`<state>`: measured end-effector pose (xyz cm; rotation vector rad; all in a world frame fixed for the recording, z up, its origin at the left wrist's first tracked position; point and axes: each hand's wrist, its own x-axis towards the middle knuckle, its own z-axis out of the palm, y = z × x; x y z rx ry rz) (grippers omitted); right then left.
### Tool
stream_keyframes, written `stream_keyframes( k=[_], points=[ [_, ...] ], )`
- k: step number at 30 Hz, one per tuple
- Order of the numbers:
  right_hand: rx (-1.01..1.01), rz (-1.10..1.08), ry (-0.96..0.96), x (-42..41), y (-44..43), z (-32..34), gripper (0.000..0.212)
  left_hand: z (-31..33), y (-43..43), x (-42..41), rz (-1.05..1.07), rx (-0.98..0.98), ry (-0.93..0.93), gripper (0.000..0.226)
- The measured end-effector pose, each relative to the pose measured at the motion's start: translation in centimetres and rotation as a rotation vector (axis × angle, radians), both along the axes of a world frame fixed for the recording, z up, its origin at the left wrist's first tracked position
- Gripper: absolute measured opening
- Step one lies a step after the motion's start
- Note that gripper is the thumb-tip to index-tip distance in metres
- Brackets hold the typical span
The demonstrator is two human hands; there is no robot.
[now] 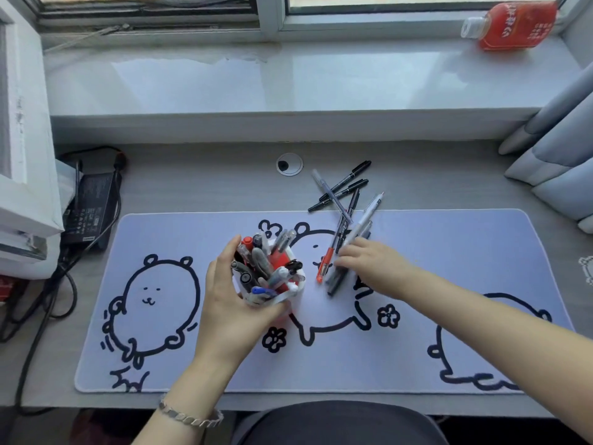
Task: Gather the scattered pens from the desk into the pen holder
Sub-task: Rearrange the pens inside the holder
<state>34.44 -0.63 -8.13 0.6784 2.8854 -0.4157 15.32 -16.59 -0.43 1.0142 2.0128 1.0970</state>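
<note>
A white and red pen holder (296,298), crammed with several pens, stands on the desk mat (417,348). My left hand (231,303) is wrapped around its left and near side. Just to its right, my right hand (373,264) lies over a bunch of pens, among them an orange pen (324,264) and grey ones (335,281); its fingers curl over their upper ends. Behind that hand a white pen (365,216), a clear pen (327,192) and black markers (348,175) lie scattered across the mat's far edge and the grey desk.
A black power adapter (93,200) with cables sits at the desk's left, beside stacked white boxes (25,187). A round cable hole (289,164) lies behind the mat. A red drink bottle (513,25) lies on the windowsill, and grey curtains (558,146) hang at right.
</note>
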Motion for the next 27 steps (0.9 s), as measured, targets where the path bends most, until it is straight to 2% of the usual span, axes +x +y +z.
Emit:
stream_keyframes(
  k=[2,4,7,9,10,12,14,15,16,18,20,22,25,27],
  points=[
    [0.117,0.087,-0.054,0.0,-0.8,-0.2,0.040,0.0,-0.2,-0.2,0.020,0.006,-0.003,0.095],
    [0.204,0.108,-0.130,0.4,-1.4,-0.4,0.046,0.0,-0.3,-0.3,0.021,0.013,-0.003,0.095],
    [0.247,0.070,-0.185,1.6,-1.7,-1.1,0.049,0.0,-0.6,-0.2,-0.027,0.016,-0.002,0.093],
    [0.262,-0.035,-0.160,2.3,-2.0,-0.9,0.053,0.0,-0.6,0.1,-0.054,0.022,-0.023,0.092],
    [0.259,-0.091,-0.093,2.6,-2.0,-0.4,0.053,0.0,-0.6,0.3,-0.061,0.025,-0.038,0.090],
    [0.193,-0.263,0.182,2.8,-2.2,0.8,0.040,0.0,-0.5,0.6,-0.068,0.046,-0.042,0.088],
    [-0.025,-0.582,0.499,2.4,-2.6,4.0,0.017,-0.1,-0.4,1.0,-0.080,0.062,-0.024,0.088],
    [-0.212,-0.716,0.661,2.0,-3.0,6.2,0.012,-0.2,-0.3,1.2,-0.090,0.063,-0.016,0.089],
    [-0.374,-0.786,0.831,1.7,-3.6,8.2,0.011,-0.2,-0.3,1.3,-0.098,0.061,-0.011,0.090],
    [-0.478,-0.746,1.082,0.7,-5.1,12.0,0.011,-0.4,-0.2,1.6,-0.112,0.055,-0.003,0.091],
    [-0.561,-0.666,1.169,-0.5,-6.6,13.8,0.009,-0.5,-0.2,1.9,-0.142,0.057,0.021,0.093],
    [-0.608,-0.664,1.126,-1.4,-7.7,13.2,0.009,-0.6,-0.3,2.2,-0.183,0.061,0.050,0.095],
    [-0.489,-0.730,1.016,-2.6,-8.5,11.8,0.025,-0.7,-0.4,2.7,-0.273,0.063,0.101,0.097],
    [-0.467,-0.785,1.041,-3.1,-8.6,11.5,0.031,-1.0,-0.5,2.9,-0.314,0.054,0.150,0.096]
  ],
)
